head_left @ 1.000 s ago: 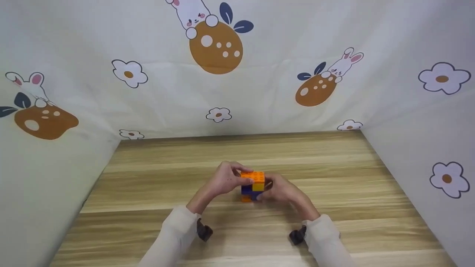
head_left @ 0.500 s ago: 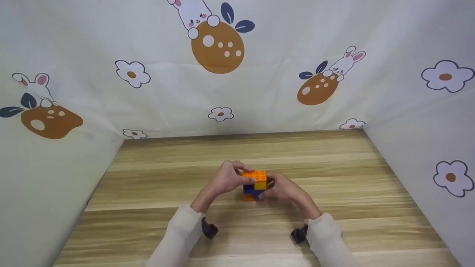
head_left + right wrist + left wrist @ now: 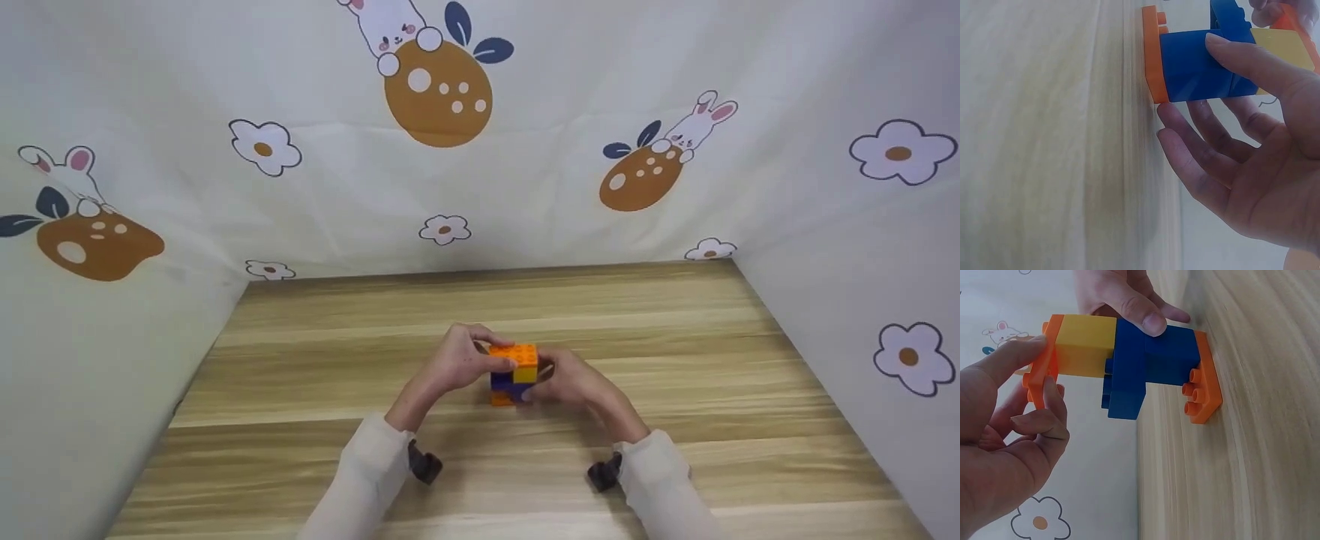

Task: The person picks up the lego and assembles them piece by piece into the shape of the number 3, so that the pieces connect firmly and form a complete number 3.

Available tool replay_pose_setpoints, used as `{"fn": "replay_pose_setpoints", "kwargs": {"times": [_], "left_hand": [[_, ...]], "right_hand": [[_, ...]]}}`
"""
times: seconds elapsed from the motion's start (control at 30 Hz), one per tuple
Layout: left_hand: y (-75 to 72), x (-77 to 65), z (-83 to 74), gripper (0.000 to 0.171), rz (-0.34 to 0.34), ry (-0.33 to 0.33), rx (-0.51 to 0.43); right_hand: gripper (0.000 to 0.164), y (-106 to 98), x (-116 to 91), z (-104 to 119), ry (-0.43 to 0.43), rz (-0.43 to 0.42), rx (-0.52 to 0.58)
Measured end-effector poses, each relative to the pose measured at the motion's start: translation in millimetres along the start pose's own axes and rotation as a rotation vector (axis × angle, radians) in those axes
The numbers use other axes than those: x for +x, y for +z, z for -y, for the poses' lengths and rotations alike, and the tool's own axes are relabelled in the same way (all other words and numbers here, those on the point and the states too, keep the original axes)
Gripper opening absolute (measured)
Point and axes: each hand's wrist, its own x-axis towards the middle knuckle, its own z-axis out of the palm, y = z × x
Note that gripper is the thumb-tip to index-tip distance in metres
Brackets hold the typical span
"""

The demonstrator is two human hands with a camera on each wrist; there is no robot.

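A stack of toy building bricks stands upright at the table surface, between the two hands. From the bottom it has a thin orange brick [image 3: 1211, 379], a blue brick [image 3: 1176, 354], a second blue brick [image 3: 1129, 385] jutting out sideways, a yellow brick [image 3: 1085, 346] and a thin orange brick [image 3: 526, 354] on top. My left hand [image 3: 457, 361] pinches that top orange brick between thumb and fingers. Lower down, my right hand [image 3: 574, 379] holds the blue bricks, thumb on the near face and fingers on the other side. Part of the stack is covered by the hands in the head view.
The wood-grain table [image 3: 337, 307] extends on all sides of the stack. Pale fabric walls [image 3: 540, 187] printed with rabbits and flowers close it in at the back, left and right. A dark wrist camera [image 3: 424, 463] sits at each cuff.
The head view has shifted slightly. Both hands keep their holds on the brick stack, and its order looks the same.
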Motion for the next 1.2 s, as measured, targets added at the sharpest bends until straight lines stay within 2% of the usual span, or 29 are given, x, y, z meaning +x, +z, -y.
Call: {"fn": "replay_pose_setpoints", "kwargs": {"times": [0.3,0.4,0.53,0.67,0.77,1.03,1.2], "left_hand": [[3.8,-2.5,0.2,0.027,0.010,0.007,-0.008],[6.7,-4.3,0.6,0.027,0.015,0.026,-0.016],[6.7,-4.7,5.4,0.039,-0.008,0.030,-0.031],[2.3,-4.6,13.3,0.054,-0.045,0.007,-0.107],[-0.2,-3.4,21.4,0.059,-0.066,0.017,-0.180],[9.1,6.8,41.6,0.054,-0.080,0.055,-0.289],[18.2,14.3,47.3,0.051,-0.081,0.065,-0.333]], "right_hand": [[0.044,0.1,-0.8,-1.0,0.000,0.008,0.009],[0.042,0.3,-0.6,-2.6,-0.033,0.004,0.003],[0.042,0.6,0.6,-5.1,-0.057,-0.012,-0.010],[0.043,-2.1,0.6,-3.5,-0.022,-0.032,0.002],[0.043,-6.3,-0.9,-1.6,0.002,-0.043,0.024],[0.046,-11.6,-1.6,-1.4,0.002,-0.070,0.127],[0.050,-11.6,0.5,-3.4,0.017,-0.110,0.140]]}}
